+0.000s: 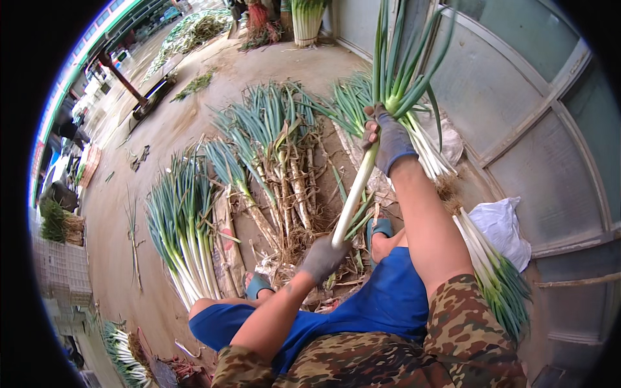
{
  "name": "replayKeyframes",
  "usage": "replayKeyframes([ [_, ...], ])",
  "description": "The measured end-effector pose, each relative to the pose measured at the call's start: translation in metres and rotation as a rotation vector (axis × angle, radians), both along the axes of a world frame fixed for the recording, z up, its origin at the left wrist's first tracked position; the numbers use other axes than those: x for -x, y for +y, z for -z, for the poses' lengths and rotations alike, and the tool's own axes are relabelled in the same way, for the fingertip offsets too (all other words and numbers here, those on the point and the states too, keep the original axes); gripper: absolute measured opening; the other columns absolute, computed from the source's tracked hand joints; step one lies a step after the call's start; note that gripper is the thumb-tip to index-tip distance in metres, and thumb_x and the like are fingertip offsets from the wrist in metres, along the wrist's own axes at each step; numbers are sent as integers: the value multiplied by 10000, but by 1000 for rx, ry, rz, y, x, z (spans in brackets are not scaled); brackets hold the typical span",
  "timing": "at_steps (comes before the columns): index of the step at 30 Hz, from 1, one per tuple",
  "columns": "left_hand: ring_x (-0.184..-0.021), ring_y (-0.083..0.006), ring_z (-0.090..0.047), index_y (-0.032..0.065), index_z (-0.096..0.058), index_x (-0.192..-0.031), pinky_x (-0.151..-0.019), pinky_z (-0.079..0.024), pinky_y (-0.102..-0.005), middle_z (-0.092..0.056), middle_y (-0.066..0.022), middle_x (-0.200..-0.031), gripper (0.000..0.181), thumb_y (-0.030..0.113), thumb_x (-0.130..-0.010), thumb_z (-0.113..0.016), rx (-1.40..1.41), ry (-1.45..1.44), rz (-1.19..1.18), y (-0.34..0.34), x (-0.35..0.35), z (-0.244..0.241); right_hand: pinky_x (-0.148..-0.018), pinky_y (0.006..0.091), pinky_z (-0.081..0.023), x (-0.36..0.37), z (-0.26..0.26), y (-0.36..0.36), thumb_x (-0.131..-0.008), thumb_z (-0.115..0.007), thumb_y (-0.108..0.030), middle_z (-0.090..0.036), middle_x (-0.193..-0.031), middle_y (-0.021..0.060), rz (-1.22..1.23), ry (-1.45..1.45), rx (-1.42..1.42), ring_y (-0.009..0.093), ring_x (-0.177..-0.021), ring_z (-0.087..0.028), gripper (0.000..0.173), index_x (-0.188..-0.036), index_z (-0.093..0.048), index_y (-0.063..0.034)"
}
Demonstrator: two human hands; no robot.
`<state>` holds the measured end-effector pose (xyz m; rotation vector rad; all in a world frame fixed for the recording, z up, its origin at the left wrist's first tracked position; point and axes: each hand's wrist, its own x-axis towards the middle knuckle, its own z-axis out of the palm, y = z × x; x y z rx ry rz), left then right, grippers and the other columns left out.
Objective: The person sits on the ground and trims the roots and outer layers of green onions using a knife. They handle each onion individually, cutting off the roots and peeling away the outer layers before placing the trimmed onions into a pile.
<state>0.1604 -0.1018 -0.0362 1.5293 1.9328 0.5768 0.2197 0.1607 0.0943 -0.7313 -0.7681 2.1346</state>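
A single large green onion (358,191) with a clean white stalk slants across the space before me, its green leaves fanned out at the top. My right hand (392,138), in a grey fingerless-looking glove, grips it just under the leaves. Around its lower white end is my left hand (326,258), gloved too and slightly blurred; it hides the root end. Beneath and beyond lie unpeeled green onions (291,179) with dry brown skins and roots. Cleaned green onions (187,233) lie in a bundle to the left, and another cleaned bundle (427,145) lies behind my right hand.
More cleaned onions (490,271) and a white plastic sack (502,230) lie by the metal-framed panel wall (529,160) on the right. Peeled scraps (291,274) litter the ground between my sandals. A hand cart (145,104), plastic crates (63,266) and an onion pile (194,34) stand farther off.
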Motion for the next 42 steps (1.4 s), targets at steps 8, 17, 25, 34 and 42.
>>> replayKeyframes([
  [8,-560,-202,-551,-19,-630,-1056,-559,-463,-361,-596,-89,-657,403,342,-887,-690,106,-541,-451,-44,9,-13,-465,286,-478,33,36,-63,-932,-625,-159,-519,-699,27,134,-342,-171,123,-493,-486,202,-1088,-518,-88],
  [17,-546,-113,-489,73,-532,-996,-490,-404,-249,-536,-23,-689,369,442,-991,-505,-9,-1327,-428,-112,-16,-21,-428,277,-443,47,41,-61,-956,-576,-133,-490,-686,9,54,-323,-195,110,-470,-468,229,-1168,-497,-98],
  [25,-539,-192,-515,83,-519,-981,-524,-434,-314,-564,-52,-675,466,547,-948,-519,54,-1995,-595,-130,-14,-4,-457,293,-454,54,31,-80,-965,-556,-115,-496,-669,18,-25,-136,-211,121,-467,-477,221,-1176,-498,-85],
  [34,-626,-176,-562,72,-525,-946,-548,-486,-312,-546,-55,-735,495,566,-954,-503,-41,-1540,-564,-131,-15,3,-529,291,-490,49,36,-89,-985,-520,-137,-514,-722,28,-61,-84,-283,137,-525,-504,297,-1267,-447,-78],
  [42,-543,-219,-498,92,-492,-808,-498,-407,-365,-465,-58,-611,412,452,-991,-410,288,-2174,-611,-123,-4,9,-513,261,-522,42,1,-70,-974,-539,-138,-559,-821,54,34,11,-136,132,-598,-551,134,-1084,-486,-83],
])
